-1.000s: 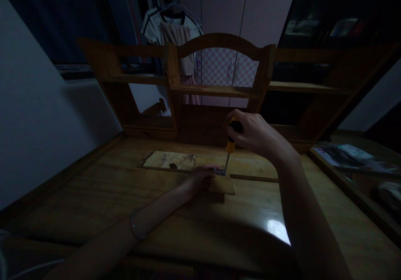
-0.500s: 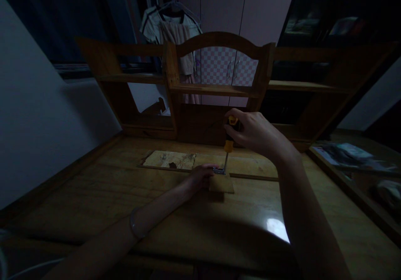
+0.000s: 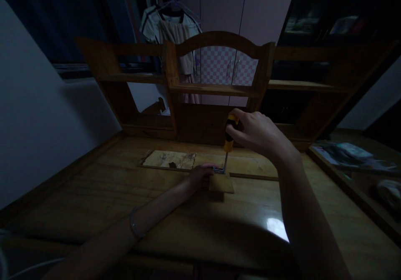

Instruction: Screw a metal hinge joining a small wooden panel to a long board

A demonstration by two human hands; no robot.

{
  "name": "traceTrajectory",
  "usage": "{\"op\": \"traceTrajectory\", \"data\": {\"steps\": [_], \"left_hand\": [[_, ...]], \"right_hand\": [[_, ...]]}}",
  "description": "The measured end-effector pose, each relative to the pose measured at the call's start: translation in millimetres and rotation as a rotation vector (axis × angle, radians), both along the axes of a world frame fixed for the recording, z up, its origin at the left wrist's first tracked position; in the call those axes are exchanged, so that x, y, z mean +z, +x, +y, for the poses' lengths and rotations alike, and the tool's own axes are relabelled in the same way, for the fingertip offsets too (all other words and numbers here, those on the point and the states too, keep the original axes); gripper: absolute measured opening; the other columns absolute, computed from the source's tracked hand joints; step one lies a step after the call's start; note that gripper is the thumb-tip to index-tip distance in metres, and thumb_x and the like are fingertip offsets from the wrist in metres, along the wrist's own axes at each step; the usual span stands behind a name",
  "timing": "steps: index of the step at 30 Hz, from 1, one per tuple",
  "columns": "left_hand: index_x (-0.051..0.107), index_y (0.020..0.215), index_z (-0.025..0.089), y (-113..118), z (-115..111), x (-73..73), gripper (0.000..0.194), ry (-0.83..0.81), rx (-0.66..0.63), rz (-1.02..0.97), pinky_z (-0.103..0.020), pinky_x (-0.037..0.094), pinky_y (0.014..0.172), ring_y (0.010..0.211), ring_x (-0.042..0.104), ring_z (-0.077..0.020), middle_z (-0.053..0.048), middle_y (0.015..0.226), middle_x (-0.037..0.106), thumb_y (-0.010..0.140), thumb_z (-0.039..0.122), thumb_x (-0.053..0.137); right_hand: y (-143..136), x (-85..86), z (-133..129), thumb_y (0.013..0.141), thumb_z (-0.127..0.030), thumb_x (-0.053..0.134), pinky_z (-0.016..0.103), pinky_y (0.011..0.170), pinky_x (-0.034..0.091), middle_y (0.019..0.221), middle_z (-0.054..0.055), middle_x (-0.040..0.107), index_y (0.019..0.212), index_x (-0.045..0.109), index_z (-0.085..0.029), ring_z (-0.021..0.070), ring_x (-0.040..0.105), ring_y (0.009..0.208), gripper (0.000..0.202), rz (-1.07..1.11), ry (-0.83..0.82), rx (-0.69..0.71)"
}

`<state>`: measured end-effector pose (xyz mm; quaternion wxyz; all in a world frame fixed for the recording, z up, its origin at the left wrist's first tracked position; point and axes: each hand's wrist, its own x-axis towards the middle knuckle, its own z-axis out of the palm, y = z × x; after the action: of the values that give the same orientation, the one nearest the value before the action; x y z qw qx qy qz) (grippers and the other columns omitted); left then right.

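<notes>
My right hand (image 3: 247, 127) is closed around the yellow and black handle of a screwdriver (image 3: 229, 144), which stands nearly upright. Its shaft runs down to a small metal piece, perhaps a hinge (image 3: 219, 170), lying at the far edge of a small wooden board (image 3: 222, 183). My left hand (image 3: 200, 177) grips that board from its left side, with fingertips at the metal piece. The board sits a little above the desk top and casts a shadow. Whether the screwdriver tip sits in a screw is too small to tell.
A wooden desk (image 3: 131, 196) spreads under both hands. Behind the board a long wooden strip (image 3: 250, 165) and a stained, torn panel (image 3: 171, 160) lie across it. A wooden shelf unit (image 3: 216, 89) rises at the back. Papers (image 3: 347, 152) lie at the right.
The screwdriver handle has turned slightly in my right hand, and the fingers have shifted a little on it. My left hand and the board keep their place.
</notes>
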<state>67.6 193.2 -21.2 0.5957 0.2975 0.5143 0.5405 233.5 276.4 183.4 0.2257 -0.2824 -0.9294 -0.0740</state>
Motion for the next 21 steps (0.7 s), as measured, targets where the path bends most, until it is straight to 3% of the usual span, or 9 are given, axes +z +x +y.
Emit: {"op": "traceTrajectory", "data": {"steps": [9, 13, 21], "left_hand": [[0.069, 0.113, 0.017, -1.0, 2.1, -0.4, 0.040, -0.013, 0.007, 0.007, -0.026, 0.050, 0.069, 0.087, 0.067, -0.0192, -0.009, 0.111, 0.071, 0.074, 0.024, 0.067], [0.068, 0.115, 0.016, -2.0, 2.2, -4.5, 0.041, 0.019, -0.001, -0.003, -0.026, 0.050, 0.070, 0.090, 0.066, -0.0197, -0.010, 0.112, 0.070, 0.076, 0.027, 0.068], [0.068, 0.115, 0.017, 0.5, -1.4, -1.2, 0.041, 0.025, 0.003, 0.081, -0.019, 0.043, 0.059, 0.077, 0.064, -0.0144, -0.007, 0.098, 0.071, 0.076, 0.029, 0.071]], "right_hand": [[-0.4, -0.2, 2.5, 0.092, -0.050, 0.048, 0.028, 0.059, 0.031, 0.083, 0.006, 0.067, 0.097, 0.061, -0.020, 0.0177, 0.057, 0.066, 0.032, 0.065, -0.004, 0.061], [-0.7, -1.2, 3.7, 0.089, -0.043, 0.051, 0.029, 0.065, 0.035, 0.092, 0.008, 0.065, 0.094, 0.062, -0.017, 0.0175, 0.057, 0.073, 0.028, 0.101, -0.009, 0.130], [2.5, 3.3, -6.1, 0.088, -0.031, 0.051, 0.025, 0.062, 0.033, 0.074, -0.001, 0.061, 0.121, 0.060, -0.018, 0.0132, 0.054, 0.064, 0.036, 0.095, -0.206, 0.349]]}}
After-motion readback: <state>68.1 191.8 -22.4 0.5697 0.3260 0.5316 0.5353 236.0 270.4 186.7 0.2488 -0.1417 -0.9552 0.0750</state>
